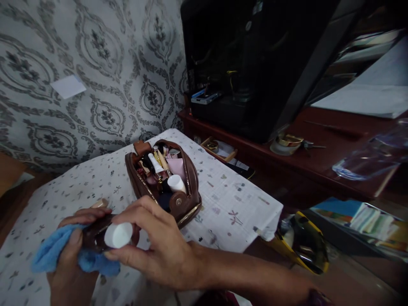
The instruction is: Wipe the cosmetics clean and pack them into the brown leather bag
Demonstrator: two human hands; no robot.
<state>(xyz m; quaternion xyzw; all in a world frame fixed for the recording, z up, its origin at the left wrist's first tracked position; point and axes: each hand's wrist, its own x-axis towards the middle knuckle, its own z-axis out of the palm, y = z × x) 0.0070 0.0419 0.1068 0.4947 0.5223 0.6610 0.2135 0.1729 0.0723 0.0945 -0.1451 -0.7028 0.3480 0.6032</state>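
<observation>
My left hand [70, 259] is closed around a dark brown bottle [93, 233], with a blue cloth [51, 250] pressed between palm and bottle. My right hand [167, 248] grips the bottle's other end, thumb and fingers on either side of its white cap [119, 235]. The bottle is tilted, cap toward the right. Just beyond the hands, a brown cosmetic bag [188, 206] lies unzipped, packed with tubes, brushes, a pink pouch-like item [176, 167] and a white-capped container [176, 183]. Behind my left fingers a small beige item [100, 203] shows in part.
The bag rests on a white patterned cloth [223, 225] covering the table. To the right are a dark red desk [318, 140] with a large black screen [242, 63], a jar [286, 143] and clear plastic [366, 157]. Lower right stands a yellow-rimmed black bag [302, 242].
</observation>
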